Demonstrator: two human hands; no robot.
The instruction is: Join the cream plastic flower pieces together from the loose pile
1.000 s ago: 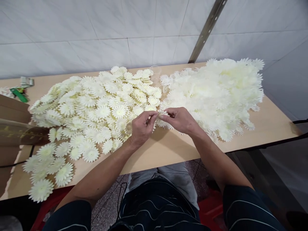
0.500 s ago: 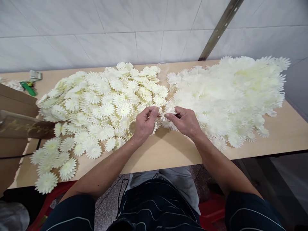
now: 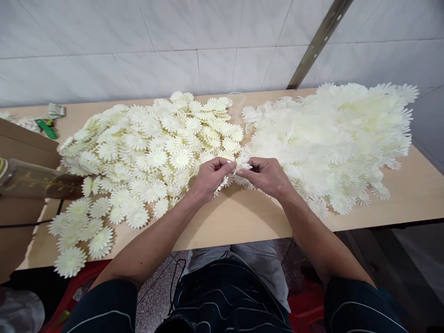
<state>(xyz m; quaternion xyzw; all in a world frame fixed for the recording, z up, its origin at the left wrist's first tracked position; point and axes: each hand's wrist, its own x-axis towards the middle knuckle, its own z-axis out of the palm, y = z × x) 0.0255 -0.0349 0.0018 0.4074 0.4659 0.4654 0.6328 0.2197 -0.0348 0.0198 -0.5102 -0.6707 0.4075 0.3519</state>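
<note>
Between my two hands, near the front of the table, is a small cream-white artificial flower with narrow petals. My right hand pinches it from the right between thumb and forefinger. From the left, my left hand is closed in a pinch at the flower's edge, its fingertips almost meeting the right ones. The fingers hide part of the bloom. A heap of cream flower heads spreads behind and beside my left hand. Past my right hand lies a larger pile of whiter flower pieces.
On the wooden table, a clear round container stands between the piles. A green-handled tool lies at the back left. A brownish bottle and cardboard border the left side. A metal post rises behind, against the tiled wall.
My fingertips have drawn closer together around the flower, the left hand moving slightly right. The flower shows more upright petals above the fingers. The view has shifted a little.
</note>
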